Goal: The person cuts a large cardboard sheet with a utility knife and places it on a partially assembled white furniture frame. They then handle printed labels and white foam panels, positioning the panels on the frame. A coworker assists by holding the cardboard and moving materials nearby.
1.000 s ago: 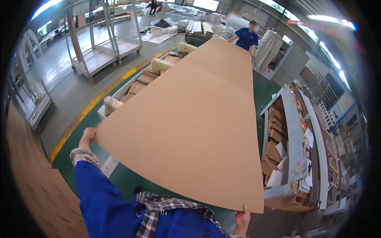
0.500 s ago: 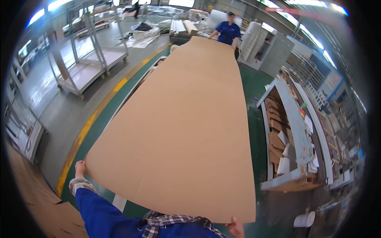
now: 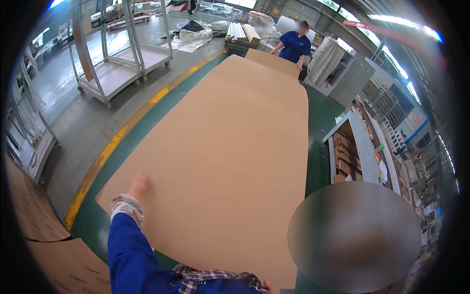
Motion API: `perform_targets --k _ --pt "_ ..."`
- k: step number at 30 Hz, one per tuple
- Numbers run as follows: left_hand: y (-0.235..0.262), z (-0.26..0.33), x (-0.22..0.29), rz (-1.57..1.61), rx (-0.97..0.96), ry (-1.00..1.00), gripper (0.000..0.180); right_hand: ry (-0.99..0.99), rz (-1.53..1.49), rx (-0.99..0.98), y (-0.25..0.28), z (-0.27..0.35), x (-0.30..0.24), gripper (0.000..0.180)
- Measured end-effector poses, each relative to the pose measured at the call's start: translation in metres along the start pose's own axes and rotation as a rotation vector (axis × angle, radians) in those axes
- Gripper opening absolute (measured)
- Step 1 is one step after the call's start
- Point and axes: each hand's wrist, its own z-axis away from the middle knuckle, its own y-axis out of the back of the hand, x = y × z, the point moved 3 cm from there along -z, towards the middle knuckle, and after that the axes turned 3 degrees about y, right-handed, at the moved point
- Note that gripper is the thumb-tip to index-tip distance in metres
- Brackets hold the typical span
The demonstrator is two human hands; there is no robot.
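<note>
Right hand (image 3: 271,288) mostly hidden at near edge of cardboard (image 3: 215,152) | left hand (image 3: 140,185) blurred | both grips unclear | left has moved inward from corner

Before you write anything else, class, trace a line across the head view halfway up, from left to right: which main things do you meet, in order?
Grey wheeled rack at the far left → yellow floor line → large cardboard sheet → grey bench.
</note>
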Motion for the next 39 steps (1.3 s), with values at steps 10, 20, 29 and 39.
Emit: perform_targets --k 10,20,29,39 --pt "0.011 -0.048 0.302 -0.024 -0.115 -0.828 0.132 -0.132 0.063 -0.030 0.033 -0.067 0.060 0.041" --pt "0.077 -0.027 0.378 -0.275 -0.154 -0.671 0.143 -0.248 -0.086 0.276 0.065 -0.095 0.138 0.038" --pt "0.061 -0.032 0.345 -0.296 0.050 -0.660 0.129 0.553 1.107 1.160 -0.009 -0.181 -0.047 0.061" --pt "0.030 -0.056 0.335 -0.045 0.488 -0.705 0.108 1.077 1.866 -0.035 -0.322 -0.311 -0.244 0.110"
